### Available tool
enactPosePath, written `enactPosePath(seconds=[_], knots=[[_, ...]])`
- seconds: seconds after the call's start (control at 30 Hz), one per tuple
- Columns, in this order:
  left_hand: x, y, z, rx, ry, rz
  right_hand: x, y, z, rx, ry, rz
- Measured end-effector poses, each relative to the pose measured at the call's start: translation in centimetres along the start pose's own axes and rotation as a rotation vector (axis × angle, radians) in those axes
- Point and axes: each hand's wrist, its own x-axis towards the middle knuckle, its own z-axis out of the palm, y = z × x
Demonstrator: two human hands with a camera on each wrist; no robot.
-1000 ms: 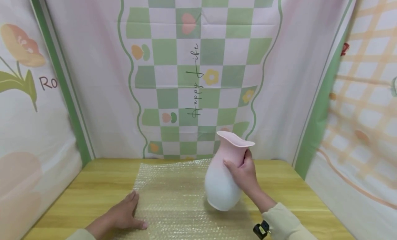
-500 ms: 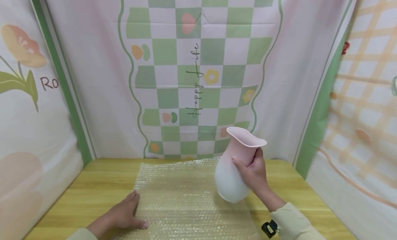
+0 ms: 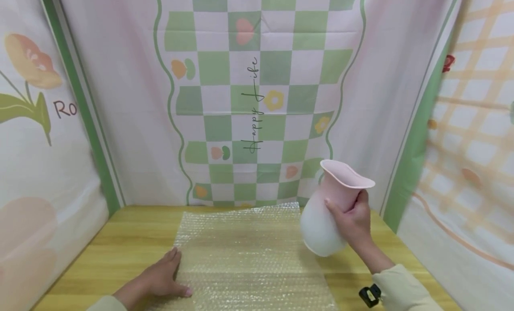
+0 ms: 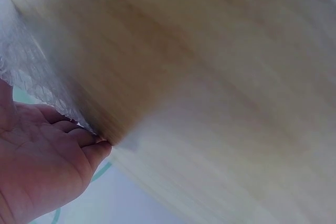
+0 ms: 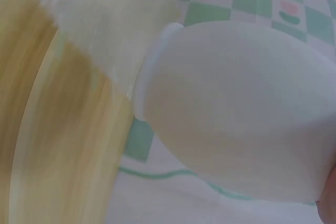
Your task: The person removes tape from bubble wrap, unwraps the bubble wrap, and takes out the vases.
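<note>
A vase [image 3: 327,217], pink at its wavy mouth and fading to white below, tilts in the air over the table's right side. My right hand [image 3: 353,219] grips it round the neck, thumb on the near side. In the right wrist view the vase's white body [image 5: 236,108] and foot fill the middle, with a bit of my hand at the right edge. A sheet of clear bubble wrap [image 3: 245,257] lies flat on the table. My left hand [image 3: 160,275] rests with extended fingers on its left edge; the left wrist view shows the fingertips [image 4: 100,148] at the tabletop.
The wooden table [image 3: 108,248] ends at a hanging backdrop [image 3: 245,123] with green and white checks. Printed cloths hang on the left and right sides. A small black device [image 3: 369,295] sits at the right wrist.
My right hand has carried the vase to the right and slightly up, off the bubble wrap's middle and past its right edge. The left hand has stayed in place.
</note>
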Motion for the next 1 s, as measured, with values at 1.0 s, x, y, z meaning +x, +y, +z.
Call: enactPosePath(seconds=[1.0], knots=[[0.0, 0.1, -0.2, -0.003, -0.02, -0.003, 1.8, 4.2, -8.4, -0.133, 0.184, -0.051]])
